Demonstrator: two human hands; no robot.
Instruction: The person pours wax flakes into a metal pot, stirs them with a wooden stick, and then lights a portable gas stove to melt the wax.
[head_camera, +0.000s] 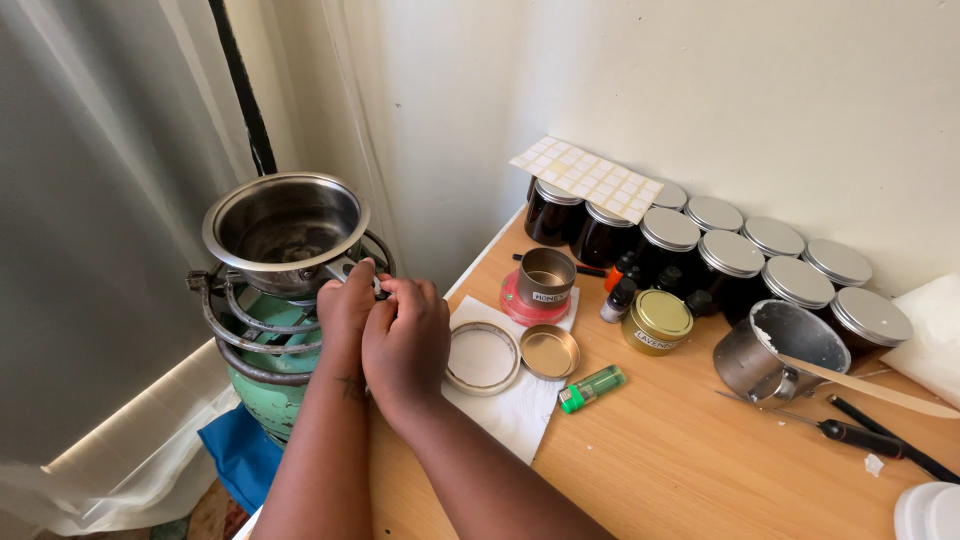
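The 2 hands are close together at the edge of the small green gas stove (262, 340), which stands just left of the bench (680, 450). The left hand (345, 310) and right hand (405, 340) both pinch a small thing right under the steel pot (285, 230); I cannot tell what it is. The pot sits on top of the stove, just above and left of both hands, and the left hand is nearer to it.

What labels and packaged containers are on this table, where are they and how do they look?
Sticker sheet: white squares, lying on the back jars.
Dark jars: silver lids, rows along the wall.
Gold tin: round, lidded, white side label, mid-table.
Open tin: white label strip, on a red base.
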